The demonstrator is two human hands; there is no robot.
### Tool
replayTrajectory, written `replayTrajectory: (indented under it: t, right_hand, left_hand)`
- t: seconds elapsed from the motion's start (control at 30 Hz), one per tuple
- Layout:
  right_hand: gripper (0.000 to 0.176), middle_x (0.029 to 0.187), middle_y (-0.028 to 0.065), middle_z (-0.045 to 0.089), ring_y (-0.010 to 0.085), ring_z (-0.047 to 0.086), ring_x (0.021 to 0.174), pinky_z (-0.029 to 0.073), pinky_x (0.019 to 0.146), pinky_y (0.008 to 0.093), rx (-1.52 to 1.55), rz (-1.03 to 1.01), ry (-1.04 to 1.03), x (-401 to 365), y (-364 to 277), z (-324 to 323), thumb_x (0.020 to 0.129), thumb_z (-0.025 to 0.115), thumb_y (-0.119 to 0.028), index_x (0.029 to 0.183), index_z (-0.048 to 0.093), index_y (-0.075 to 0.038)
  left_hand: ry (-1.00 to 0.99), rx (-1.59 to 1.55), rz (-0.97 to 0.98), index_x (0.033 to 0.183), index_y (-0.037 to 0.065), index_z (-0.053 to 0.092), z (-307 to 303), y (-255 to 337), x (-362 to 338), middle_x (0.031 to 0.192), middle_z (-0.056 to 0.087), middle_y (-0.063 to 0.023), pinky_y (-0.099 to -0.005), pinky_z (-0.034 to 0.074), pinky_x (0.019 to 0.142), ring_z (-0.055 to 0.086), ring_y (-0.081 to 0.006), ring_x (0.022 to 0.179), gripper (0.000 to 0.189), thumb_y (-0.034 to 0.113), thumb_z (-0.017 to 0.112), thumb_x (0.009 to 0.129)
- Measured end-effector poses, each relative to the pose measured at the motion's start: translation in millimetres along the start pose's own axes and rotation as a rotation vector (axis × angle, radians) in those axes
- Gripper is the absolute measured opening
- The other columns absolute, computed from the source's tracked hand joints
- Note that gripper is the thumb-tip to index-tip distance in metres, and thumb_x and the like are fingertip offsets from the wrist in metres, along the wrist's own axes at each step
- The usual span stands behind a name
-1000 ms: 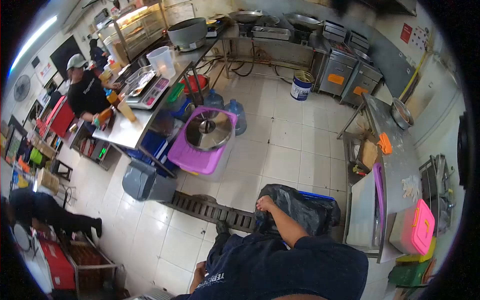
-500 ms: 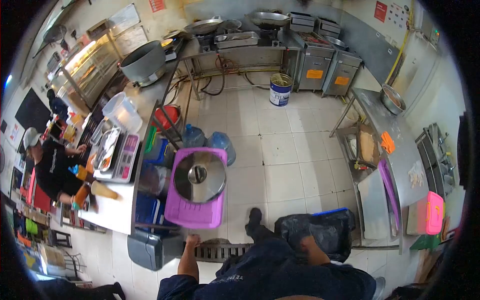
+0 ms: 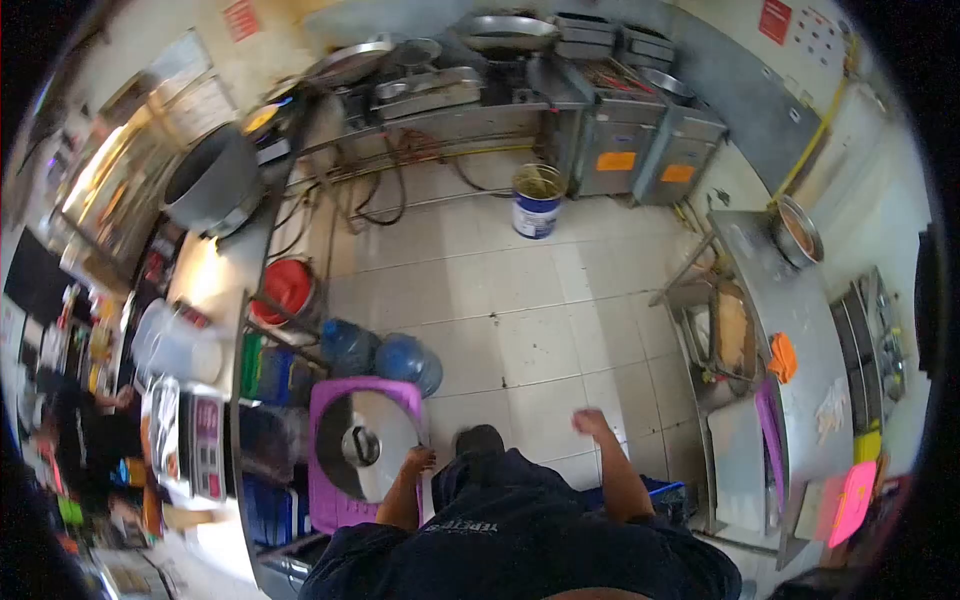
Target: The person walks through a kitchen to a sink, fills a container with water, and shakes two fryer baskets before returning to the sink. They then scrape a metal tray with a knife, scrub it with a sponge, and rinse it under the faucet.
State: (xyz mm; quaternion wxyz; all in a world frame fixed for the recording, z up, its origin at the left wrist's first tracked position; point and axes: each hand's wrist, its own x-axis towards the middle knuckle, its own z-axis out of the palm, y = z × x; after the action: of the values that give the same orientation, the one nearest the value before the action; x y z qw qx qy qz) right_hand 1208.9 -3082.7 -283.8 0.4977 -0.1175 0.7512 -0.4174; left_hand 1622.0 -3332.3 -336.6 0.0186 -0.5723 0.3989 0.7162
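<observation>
My left hand is beside the right edge of a large round metal lid, with its fingers loosely apart and nothing visible in them. The lid lies on a purple plastic crate. Out over the tiled floor, my right hand is held away from my body, slightly blurred, its fingers loosely bent and nothing seen in it. Below that forearm, part of a black plastic bag with a blue edge shows beside my body.
Blue water jugs stand behind the crate. A paint bucket is on the floor ahead, near the fryers. Steel tables line the left and the right. A co-worker stands at far left.
The view has moved forward and tilted. My left hand has come up beside the lid, and my right hand has moved from over the black bag to over the floor.
</observation>
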Motion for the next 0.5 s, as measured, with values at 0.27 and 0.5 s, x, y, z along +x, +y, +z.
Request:
replayTrajectory:
  t: [0.27, 0.5]
  right_hand:
    - [0.014, 0.07, 0.0013, 0.058, 0.0136, 0.056, 0.06, 0.045, 0.052, 0.0302, 0.266, -0.038, 0.225, 142, -165, -82, 0.077, 0.059, -0.026, 0.077, 0.059, -0.012]
    - [0.018, 0.087, 0.0059, 0.062, 0.0217, 0.059, 0.081, 0.047, 0.07, 0.039, 0.678, 0.386, 0.224, 227, 14, -172, 0.081, 0.051, -0.024, 0.089, 0.057, -0.009]
  left_hand:
    - [-0.064, 0.151, -0.258, 0.086, 0.004, 0.057, 37, 158, 147, 0.081, 0.06, -0.0061, -0.0342, 0.048, 0.056, 0.058, -0.0198, 0.063, 0.025, 0.028, 0.055, 0.082]
    - [-0.175, 0.385, -0.112, 0.087, 0.005, 0.057, 150, 390, 286, 0.079, 0.06, -0.0074, -0.0331, 0.048, 0.053, 0.057, -0.02, 0.062, 0.023, 0.027, 0.054, 0.081]
